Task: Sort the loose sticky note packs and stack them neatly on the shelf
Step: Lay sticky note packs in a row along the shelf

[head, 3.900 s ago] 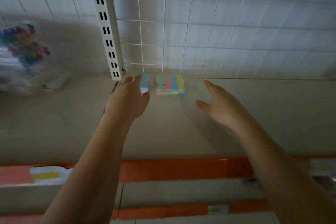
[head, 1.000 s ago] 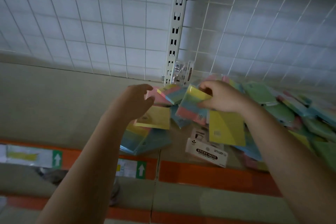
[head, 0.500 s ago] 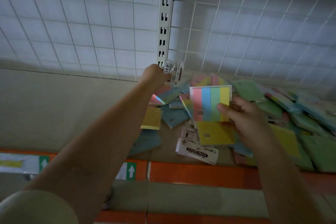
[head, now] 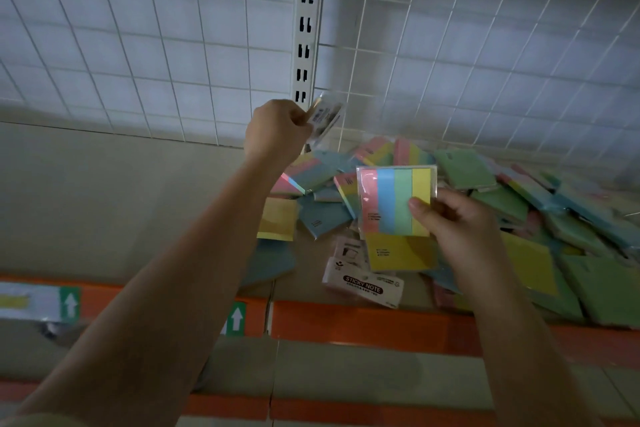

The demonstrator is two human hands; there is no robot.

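Holding a four-stripe sticky note pack [head: 395, 200] upright above the pile, a person's right hand [head: 457, 222] is pinching its lower right corner between thumb and fingers, apparently to read its pink, blue, green and yellow face before deciding where it belongs. The left hand [head: 277, 131] is reaching to the back of the shelf [head: 121, 204], fingers curled around a small clear-wrapped pack [head: 323, 116] just beside the slotted upright [head: 304, 45], seemingly lifting it out of the jumble. Two packs are in hand, one per hand. Below them the heap of loose sticky note packs [head: 519, 218] is lying unsorted across the shelf's right half, overlapping at every angle against the wire grid back [head: 173, 45]; too many are hidden to count. One pale boxed pack labelled "STICKY NOTE" [head: 363, 286] is sitting near the orange shelf edge [head: 363, 322], which is carrying two green arrow labels [head: 70, 303]. The sorting looks barely begun.
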